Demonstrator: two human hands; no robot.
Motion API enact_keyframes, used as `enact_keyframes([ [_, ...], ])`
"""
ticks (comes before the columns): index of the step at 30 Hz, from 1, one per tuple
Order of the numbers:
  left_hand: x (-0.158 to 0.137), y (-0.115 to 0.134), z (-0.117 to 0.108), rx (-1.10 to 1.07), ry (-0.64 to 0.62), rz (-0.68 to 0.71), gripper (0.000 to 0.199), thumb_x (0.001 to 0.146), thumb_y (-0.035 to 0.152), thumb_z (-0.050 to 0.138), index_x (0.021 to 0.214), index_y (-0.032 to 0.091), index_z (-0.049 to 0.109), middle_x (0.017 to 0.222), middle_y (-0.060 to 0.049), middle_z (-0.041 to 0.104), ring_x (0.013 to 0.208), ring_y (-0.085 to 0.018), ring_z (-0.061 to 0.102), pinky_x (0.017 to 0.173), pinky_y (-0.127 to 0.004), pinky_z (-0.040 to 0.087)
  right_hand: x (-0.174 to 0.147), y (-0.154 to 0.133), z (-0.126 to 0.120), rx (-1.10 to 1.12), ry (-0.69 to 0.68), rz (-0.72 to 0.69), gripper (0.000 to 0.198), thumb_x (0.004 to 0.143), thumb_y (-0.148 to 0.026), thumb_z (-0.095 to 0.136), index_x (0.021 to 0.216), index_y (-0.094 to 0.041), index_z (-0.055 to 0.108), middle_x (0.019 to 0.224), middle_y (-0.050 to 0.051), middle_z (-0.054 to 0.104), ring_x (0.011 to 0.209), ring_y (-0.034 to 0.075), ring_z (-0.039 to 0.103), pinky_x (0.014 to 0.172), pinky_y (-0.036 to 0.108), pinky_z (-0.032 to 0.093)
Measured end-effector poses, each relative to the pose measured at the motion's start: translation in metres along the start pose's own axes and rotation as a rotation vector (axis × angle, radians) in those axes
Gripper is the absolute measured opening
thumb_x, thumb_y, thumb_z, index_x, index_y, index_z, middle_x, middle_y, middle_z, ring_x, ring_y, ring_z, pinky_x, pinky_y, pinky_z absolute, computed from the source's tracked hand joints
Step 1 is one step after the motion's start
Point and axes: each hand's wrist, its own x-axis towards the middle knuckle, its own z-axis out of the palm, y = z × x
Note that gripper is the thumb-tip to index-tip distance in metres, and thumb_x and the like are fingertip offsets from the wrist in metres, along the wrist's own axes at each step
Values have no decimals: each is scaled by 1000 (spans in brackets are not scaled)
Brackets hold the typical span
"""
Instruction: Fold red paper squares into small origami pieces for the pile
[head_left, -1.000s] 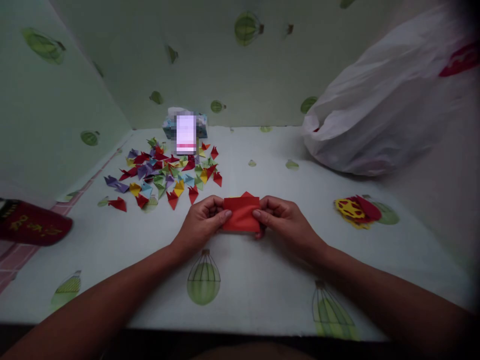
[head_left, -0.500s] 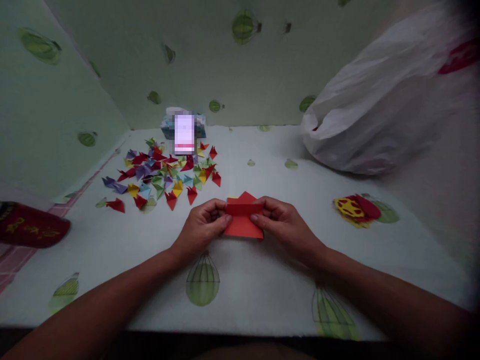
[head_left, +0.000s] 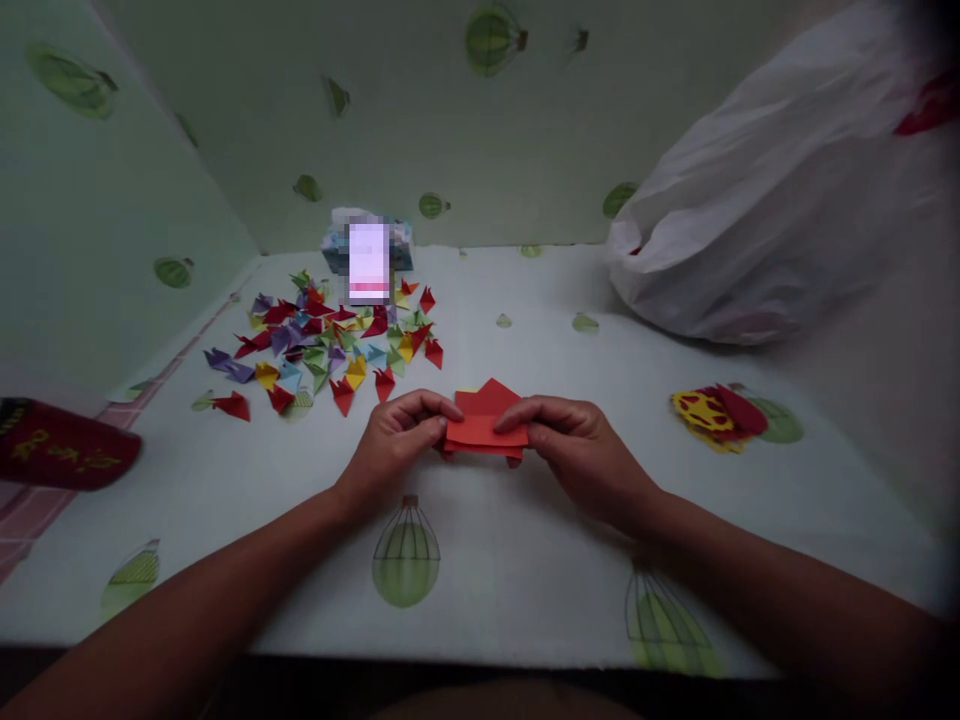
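Observation:
A partly folded sheet of red origami paper is held just above the table in front of me, with a pointed tip at its far side and folded layers along the near edge. My left hand pinches its left end between thumb and fingers. On the other end, my right hand is closed, its index finger lying across the top of the paper. A thin bit of yellow shows behind the sheet's upper left corner. Beyond my left hand lies a spread of small folded paper pieces in many colours.
Behind the folded pieces, a lit phone leans on a tissue box. Yellow and red cut-out shapes lie at the right. A large white plastic bag stands at the back right, and a red cylindrical container is at the left edge.
The near part of the red paper has been folded up and over, so the sheet looks narrower. My right index finger has moved inward onto its top.

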Motion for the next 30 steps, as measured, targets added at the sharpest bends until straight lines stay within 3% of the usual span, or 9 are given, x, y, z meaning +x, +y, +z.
enact_keyframes([
  [6,0,2,4,-45,20,-47,8,84,22,70,90,17,72,66,2,68,59,-9,63,61,-20,51,0,-5,-4,-197,-42,-130,23,81,-12,60,83,-23,80,79,0,71,73,14,62,71,29,48],
  [11,0,5,9,-60,-18,-173,32,91,42,67,110,17,67,69,1,68,57,-12,65,51,-22,52,3,-4,-6,-368,-64,-294,25,85,-10,56,85,-22,78,82,2,71,76,15,64,72,29,50],
  [19,-2,4,12,-1,-73,-247,28,86,42,74,94,15,68,65,0,69,55,-10,65,53,-20,52,3,6,-7,-578,-147,-539,31,87,-2,52,85,-21,76,77,2,67,73,16,64,68,30,50],
  [27,-1,5,14,-22,-32,-262,25,85,38,75,88,15,67,63,0,69,54,-9,63,54,-19,51,4,11,-7,-572,-207,-554,33,89,0,50,86,-21,76,80,2,64,77,15,63,71,30,49],
  [30,-2,6,14,5,1,-239,25,84,38,76,87,14,67,65,1,67,55,-9,63,55,-20,52,4,8,-6,-535,-167,-474,28,90,-4,53,98,-21,74,91,3,69,83,16,64,75,30,50],
])
